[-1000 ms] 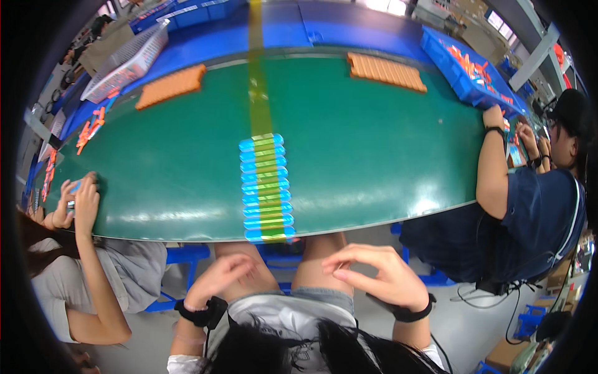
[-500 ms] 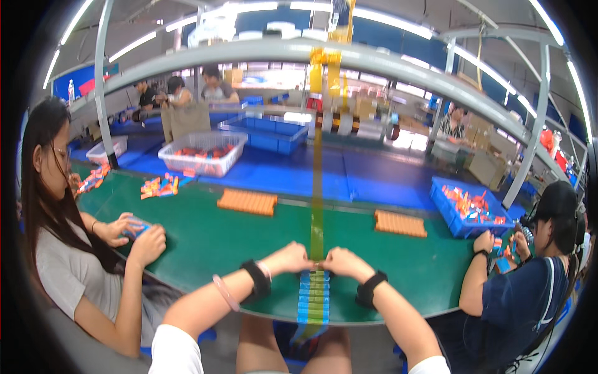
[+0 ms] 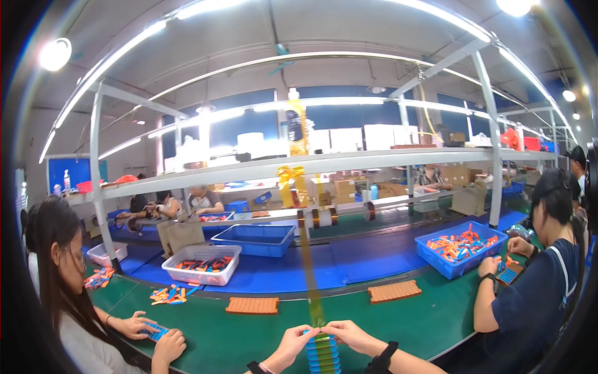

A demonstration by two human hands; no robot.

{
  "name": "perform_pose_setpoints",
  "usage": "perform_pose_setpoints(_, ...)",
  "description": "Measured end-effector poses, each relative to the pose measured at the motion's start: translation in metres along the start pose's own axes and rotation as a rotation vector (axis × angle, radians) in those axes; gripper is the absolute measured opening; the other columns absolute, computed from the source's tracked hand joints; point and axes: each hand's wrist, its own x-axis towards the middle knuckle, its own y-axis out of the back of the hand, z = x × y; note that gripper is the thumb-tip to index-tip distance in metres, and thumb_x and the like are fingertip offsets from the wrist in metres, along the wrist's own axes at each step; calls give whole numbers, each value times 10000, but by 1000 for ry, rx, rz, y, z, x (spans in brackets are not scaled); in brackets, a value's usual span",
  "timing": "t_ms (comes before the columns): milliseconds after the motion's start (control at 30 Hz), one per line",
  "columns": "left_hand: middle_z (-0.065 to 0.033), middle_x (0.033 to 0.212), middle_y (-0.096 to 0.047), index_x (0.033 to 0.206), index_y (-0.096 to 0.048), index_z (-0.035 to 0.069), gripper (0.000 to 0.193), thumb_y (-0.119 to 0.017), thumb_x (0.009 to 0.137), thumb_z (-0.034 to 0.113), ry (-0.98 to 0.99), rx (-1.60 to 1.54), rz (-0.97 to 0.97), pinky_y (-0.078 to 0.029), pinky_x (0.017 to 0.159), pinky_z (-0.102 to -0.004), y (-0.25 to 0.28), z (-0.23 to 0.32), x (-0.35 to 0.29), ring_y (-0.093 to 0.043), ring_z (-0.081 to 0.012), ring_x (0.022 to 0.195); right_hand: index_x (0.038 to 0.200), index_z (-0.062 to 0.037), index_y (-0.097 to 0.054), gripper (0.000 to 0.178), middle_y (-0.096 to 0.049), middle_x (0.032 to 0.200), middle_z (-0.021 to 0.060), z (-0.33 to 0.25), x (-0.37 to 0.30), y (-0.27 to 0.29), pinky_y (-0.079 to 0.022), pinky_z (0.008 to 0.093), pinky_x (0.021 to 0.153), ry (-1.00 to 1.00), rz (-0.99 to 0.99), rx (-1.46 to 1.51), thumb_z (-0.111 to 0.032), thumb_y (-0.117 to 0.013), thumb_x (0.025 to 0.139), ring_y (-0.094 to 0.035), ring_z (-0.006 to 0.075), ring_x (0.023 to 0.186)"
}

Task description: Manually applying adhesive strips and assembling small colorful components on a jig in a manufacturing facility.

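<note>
Both hands are at the lower middle, close together, with fingertips pinched. My left hand [image 3: 291, 346] and my right hand [image 3: 350, 336] grip the two sides of a long amber see-through tape [image 3: 310, 283]. The tape comes down from the rail in front of me. Below the fingertips it lies along a row of blue ribbed pieces [image 3: 332, 360], which runs off the lower edge of the view. A black band [image 3: 384, 358] is on my right wrist.
Two orange ribbed trays [image 3: 252, 305] [image 3: 395, 291] lie on the green table [image 3: 249, 340]. Beyond stand a white basket [image 3: 200, 274] and blue bins [image 3: 448, 267] with orange and blue pieces. A person [image 3: 59, 274] works at my left, another [image 3: 542, 293] at my right. Spools [image 3: 317, 217] hang ahead.
My view has tilted up, so the hands and the blue pieces sit lower in the picture. Both hands stay pinched on the tape at the top of the blue row.
</note>
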Motion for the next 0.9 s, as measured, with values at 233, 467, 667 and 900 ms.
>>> perform_pose_setpoints(233,39,692,-515,809,-596,28,115,-568,823,139,-64,-92,98,-348,584,-173,-12,11,-17,-426,-15,643,752,-95,-545,191,-367,593,-80,-18,-21,-22,-269,168,474,90,131,29,-246,-514,865,-305,0,514)
perform_pose_setpoints(467,17,712,-546,819,-589,28,149,-593,806,176,-252,117,-117,-376,602,-200,-19,-36,-55,-464,-42,680,865,-49,-586,115,-547,771,-39,55,-90,-40,-393,179,595,-16,-50,23,-154,-544,844,-469,38,670)
perform_pose_setpoints(667,-9,712,-584,826,-593,1,213,-596,801,213,-140,71,-162,-405,570,-240,-34,-34,-83,-469,-65,648,772,6,-591,105,-564,694,-21,32,-87,-24,-398,195,556,-66,8,-138,-94,-578,802,-490,52,627)
perform_pose_setpoints(900,-56,647,-574,809,-600,4,233,-611,780,236,-94,187,-203,-409,553,-262,-28,-42,-80,-481,-91,591,698,2,-554,89,-498,625,-21,55,-91,-22,-331,198,510,-40,95,-210,-27,-587,776,-428,52,579)
